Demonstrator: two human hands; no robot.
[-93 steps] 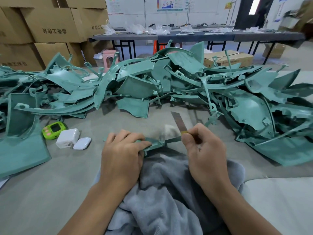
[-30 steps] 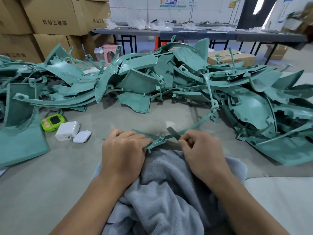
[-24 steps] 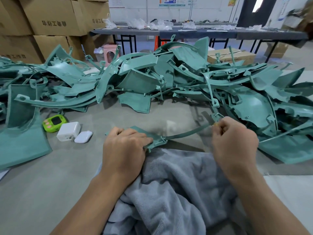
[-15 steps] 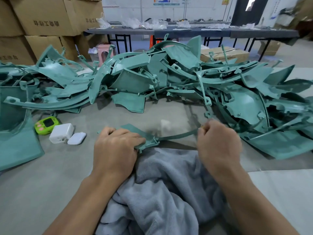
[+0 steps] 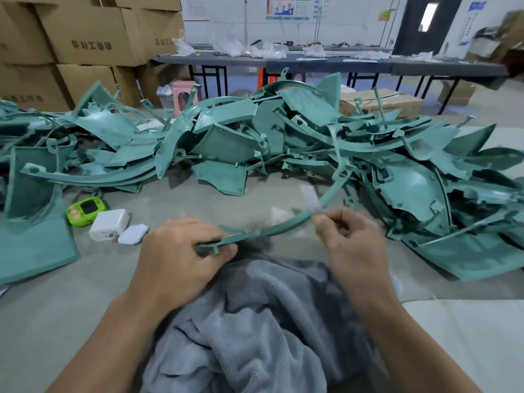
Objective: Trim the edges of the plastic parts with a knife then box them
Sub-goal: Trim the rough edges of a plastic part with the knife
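right hand (image 5: 348, 242) with knife (image 5: 310, 198) upright again at teal strip (image 5: 279, 228)

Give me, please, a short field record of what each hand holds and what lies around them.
left hand: grips the near end of the curved green strip
right hand: pinches the knife, blade blurred, up against the strip
under the hands: grey towel
behind: pile of green plastic parts
left of the hands: green gadget, white charger, white case
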